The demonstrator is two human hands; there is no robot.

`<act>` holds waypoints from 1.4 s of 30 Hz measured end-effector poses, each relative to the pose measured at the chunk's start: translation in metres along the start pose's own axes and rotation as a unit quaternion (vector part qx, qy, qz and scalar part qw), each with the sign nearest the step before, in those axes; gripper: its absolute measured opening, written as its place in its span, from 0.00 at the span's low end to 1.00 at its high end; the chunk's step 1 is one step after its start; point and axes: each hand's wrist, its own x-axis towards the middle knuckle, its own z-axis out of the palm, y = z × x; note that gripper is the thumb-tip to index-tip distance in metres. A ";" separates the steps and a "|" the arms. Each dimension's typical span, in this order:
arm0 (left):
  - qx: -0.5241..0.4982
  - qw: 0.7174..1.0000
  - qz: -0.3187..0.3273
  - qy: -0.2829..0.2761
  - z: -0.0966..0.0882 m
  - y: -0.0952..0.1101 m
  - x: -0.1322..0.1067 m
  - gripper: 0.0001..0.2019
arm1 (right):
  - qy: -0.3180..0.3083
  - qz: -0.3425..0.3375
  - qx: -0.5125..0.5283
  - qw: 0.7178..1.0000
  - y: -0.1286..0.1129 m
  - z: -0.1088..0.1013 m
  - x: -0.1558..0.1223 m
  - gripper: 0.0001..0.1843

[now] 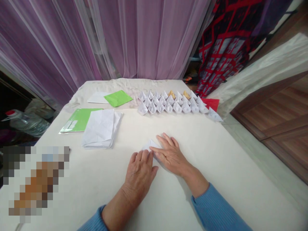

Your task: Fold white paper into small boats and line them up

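A small folded sheet of white paper [149, 144] lies on the table, with a pointed top edge showing and its lower part covered by my hands. My left hand [141, 170] presses its near left edge down with bent fingers held close together, the thumb off to the side. Flat across its right side rests my right hand [171, 154], fingers spread and stretched out, the index finger touching the paper close to the left fingertips. Farther back stand rows of small folded paper boats [169, 106], mostly white with two yellow ones.
A stack of white paper sheets [98, 130] lies left of my hands, beside a clear packet of green paper [80, 120]. Behind are a green sheet [118, 98] and a white sheet [97, 97]. Red paper [212, 104] lies at the right edge. A pixelated patch hides the front left.
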 end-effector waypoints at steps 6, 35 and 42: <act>0.024 0.999 0.026 0.025 0.003 -0.001 -0.003 0.19 | -0.012 -0.014 0.001 1.000 0.002 -0.004 -0.001 0.19; 0.014 0.999 0.028 0.019 0.000 -0.006 -0.001 0.16 | 0.041 0.008 -0.058 0.997 0.001 0.009 0.013 0.23; -0.008 0.999 0.034 0.040 0.001 -0.009 0.000 0.14 | 0.035 0.019 -0.051 0.998 0.000 0.008 0.015 0.22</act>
